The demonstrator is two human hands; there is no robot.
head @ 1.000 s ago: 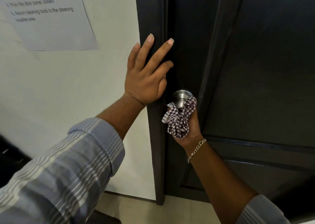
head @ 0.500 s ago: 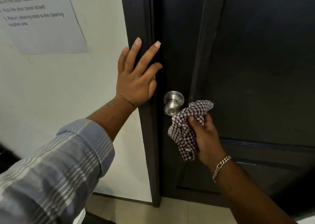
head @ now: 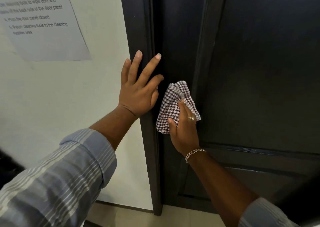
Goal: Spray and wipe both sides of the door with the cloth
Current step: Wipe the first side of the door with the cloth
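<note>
now right hand (head: 184, 128) presses cloth (head: 174, 105) on door (head: 259, 71) near frame edge (head: 138, 28).

wall notice (head: 46, 28): "push the door panel closed"

A strip of pale tiled floor (head: 131, 214) shows at the bottom of the view, far below the left hand (head: 138, 95) and right hand (head: 184, 128). The dark door frame (head: 152, 183) stands directly on it under the left hand, with the white wall (head: 69, 97) meeting it to that hand's left. The dark door (head: 259, 88) ends just above the floor, below the right hand.
</note>
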